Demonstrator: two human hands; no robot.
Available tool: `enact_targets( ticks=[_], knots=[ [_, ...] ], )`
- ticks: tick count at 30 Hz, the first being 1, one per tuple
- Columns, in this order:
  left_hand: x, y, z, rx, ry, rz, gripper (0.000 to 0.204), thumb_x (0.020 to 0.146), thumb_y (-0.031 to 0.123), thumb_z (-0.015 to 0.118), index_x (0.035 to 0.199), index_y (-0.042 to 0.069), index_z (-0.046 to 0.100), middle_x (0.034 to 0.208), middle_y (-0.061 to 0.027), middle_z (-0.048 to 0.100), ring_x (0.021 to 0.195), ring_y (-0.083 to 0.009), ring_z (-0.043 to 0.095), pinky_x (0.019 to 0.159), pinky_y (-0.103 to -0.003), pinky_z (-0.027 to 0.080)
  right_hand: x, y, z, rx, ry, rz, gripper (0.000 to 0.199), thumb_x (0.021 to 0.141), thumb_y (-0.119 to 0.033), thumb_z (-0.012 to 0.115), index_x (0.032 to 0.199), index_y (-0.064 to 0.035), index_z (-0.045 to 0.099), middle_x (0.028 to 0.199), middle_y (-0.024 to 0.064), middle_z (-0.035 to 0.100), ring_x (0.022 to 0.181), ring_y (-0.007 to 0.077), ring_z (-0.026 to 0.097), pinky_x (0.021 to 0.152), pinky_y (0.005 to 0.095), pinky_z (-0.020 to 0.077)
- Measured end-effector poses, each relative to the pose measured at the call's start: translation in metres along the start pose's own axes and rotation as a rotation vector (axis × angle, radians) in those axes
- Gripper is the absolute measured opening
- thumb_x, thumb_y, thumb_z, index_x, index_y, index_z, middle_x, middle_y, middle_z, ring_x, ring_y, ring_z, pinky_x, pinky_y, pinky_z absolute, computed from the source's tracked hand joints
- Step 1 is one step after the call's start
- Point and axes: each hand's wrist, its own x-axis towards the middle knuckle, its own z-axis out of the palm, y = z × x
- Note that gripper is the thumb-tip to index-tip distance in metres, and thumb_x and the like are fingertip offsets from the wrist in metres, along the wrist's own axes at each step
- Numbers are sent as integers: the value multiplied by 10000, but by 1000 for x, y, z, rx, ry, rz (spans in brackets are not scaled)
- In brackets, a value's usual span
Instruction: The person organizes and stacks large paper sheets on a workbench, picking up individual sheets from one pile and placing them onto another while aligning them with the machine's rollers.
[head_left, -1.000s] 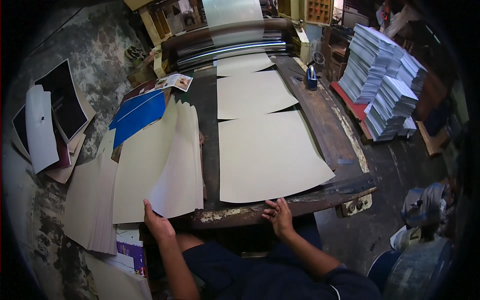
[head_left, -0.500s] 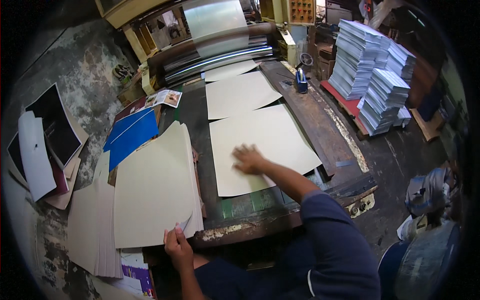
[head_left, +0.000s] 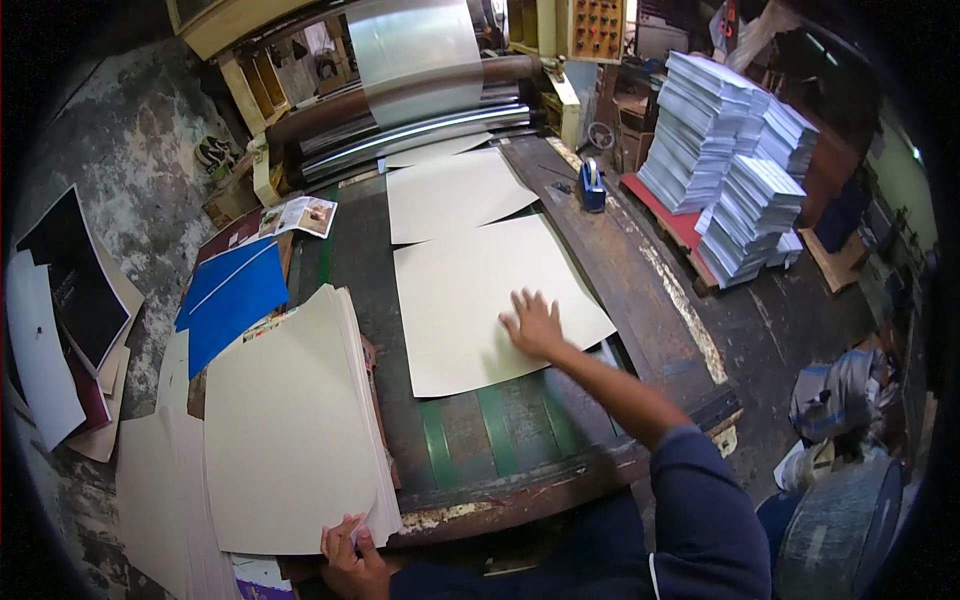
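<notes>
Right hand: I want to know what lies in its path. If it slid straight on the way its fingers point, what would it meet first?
The right hand, flat on the nearest cream sheet, points up the green belt. Probably the next cream sheet, overlapping this one's far edge.

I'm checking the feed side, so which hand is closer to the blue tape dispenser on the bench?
Right. The right hand lies flat on the cream sheet mid-bench, below and left of the tape dispenser. The left hand grips the sheet stack at the near edge, much farther away.
</notes>
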Motion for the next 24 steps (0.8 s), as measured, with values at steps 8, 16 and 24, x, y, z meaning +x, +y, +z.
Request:
enact_targets(
  ticks=[8, 16, 24],
  knots=[
    [16, -32, -2, -899, 268, -407, 439, 1010, 329, 518, 1139, -83, 593, 1088, -169, 643, 998, -236, 596, 961, -393, 449, -179, -63, 1, 1074, -408, -155, 511, 1012, -396, 479, 1312, 12, 551, 1241, 182, 618, 1134, 269, 595, 951, 419, 476],
    [-14, 9, -20, -389, -259, 306, 314, 917, 408, 616, 1023, 136, 733, 1043, -60, 722, 1124, -324, 619, 1115, -522, 246, -248, -92, -63, 1577, -707, -77, 495, 994, -391, 518, 1287, 7, 542, 1018, 150, 675, 933, 176, 647, 815, 312, 521],
    [-3, -2, -23, -236, -374, 514, 620, 789, 632, 643, 1143, 126, 698, 1328, -137, 586, 1403, -399, 336, 1129, -640, 132, -317, -68, -7, 1776, -714, 276, 287, 982, -278, 531, 1003, 8, 544, 803, 145, 645, 680, 194, 604, 682, 313, 517]
  ],
)
